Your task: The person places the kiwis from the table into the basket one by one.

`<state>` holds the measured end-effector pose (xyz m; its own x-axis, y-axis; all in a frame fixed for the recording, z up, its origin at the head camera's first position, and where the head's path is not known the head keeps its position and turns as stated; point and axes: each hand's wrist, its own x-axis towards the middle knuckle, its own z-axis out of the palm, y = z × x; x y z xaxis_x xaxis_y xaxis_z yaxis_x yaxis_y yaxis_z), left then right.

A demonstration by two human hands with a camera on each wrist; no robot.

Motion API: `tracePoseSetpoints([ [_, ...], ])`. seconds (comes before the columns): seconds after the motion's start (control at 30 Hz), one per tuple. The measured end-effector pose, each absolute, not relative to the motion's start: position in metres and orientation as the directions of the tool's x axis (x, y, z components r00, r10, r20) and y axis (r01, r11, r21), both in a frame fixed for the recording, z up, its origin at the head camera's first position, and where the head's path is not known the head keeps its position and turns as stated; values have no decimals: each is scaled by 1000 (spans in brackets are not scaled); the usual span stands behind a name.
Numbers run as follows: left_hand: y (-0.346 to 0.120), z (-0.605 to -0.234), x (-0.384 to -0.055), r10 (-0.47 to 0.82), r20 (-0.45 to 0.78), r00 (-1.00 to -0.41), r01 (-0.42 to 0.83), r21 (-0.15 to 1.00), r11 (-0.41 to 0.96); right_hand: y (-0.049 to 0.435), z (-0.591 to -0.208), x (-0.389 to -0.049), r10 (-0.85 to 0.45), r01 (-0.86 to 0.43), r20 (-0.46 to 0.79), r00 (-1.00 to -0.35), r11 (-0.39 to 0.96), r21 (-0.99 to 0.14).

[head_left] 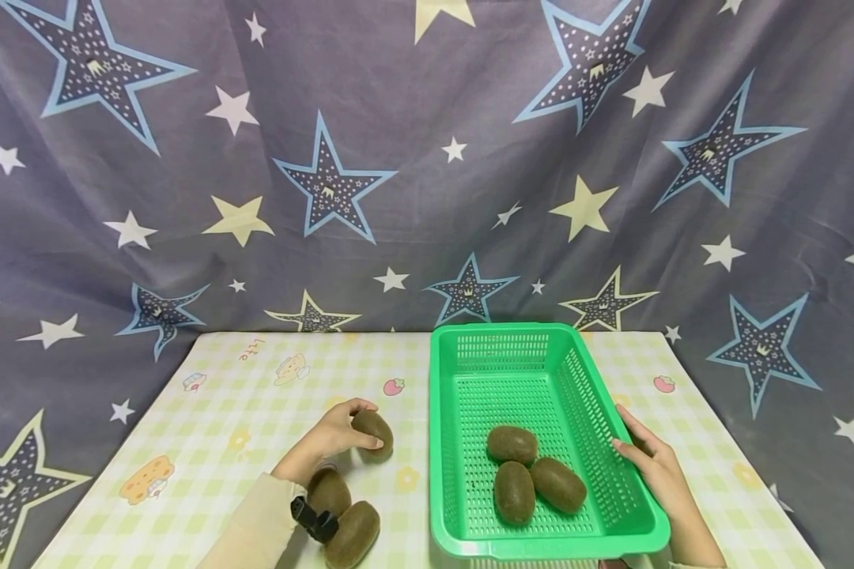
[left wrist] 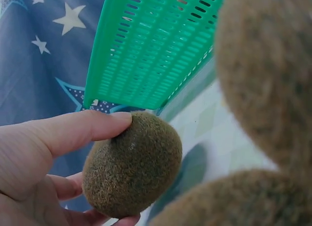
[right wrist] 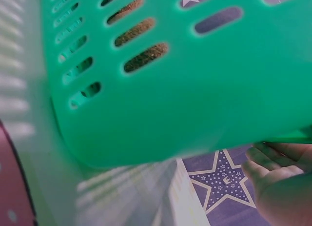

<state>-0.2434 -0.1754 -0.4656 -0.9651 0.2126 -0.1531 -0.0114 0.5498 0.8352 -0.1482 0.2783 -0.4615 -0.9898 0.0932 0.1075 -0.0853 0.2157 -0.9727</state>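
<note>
My left hand (head_left: 339,433) grips a brown fuzzy kiwi (head_left: 374,434) between thumb and fingers, left of the green basket (head_left: 444,442). In the left wrist view the thumb lies along the top of this kiwi (left wrist: 134,165). Two more kiwis, one behind (head_left: 330,491) and one in front (head_left: 353,536), lie on the table by the left wrist. Three kiwis (head_left: 515,491) sit together in the near part of the basket. My right hand (head_left: 658,466) holds the basket's right rim, thumb over the edge and fingers along the outside; the right wrist view shows fingers (right wrist: 263,162) beneath the rim.
A table with a checked cloth (head_left: 256,411) carries everything. Behind it hangs a dark curtain (head_left: 413,205) with stars. The basket's tall slotted walls (left wrist: 151,50) stand between the held kiwi and the kiwis inside. A black wrist mount (head_left: 315,520) overlaps the near kiwis.
</note>
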Motion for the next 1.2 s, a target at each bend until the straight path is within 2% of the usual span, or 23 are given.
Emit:
tracePoseSetpoints([
  [0.1,-175,-463,-243,224,-142,-964,0,843,538,278,-461,-148,91,-84,107,-990,230,-970],
  [0.4,-178,-454,-240,291,-71,-954,58,909,413,277,-462,-148,71,-123,135,-988,158,-980],
  [0.63,-178,-444,-238,303,-12,-953,91,942,322,279,-462,-149,80,-94,113,-990,208,-974],
  [0.8,-173,-439,-237,295,16,-955,91,965,244,279,-461,-149,78,-80,96,-992,186,-979],
  [1.2,-155,-426,-230,325,105,-940,163,974,158,279,-462,-149,85,-71,91,-992,210,-975],
])
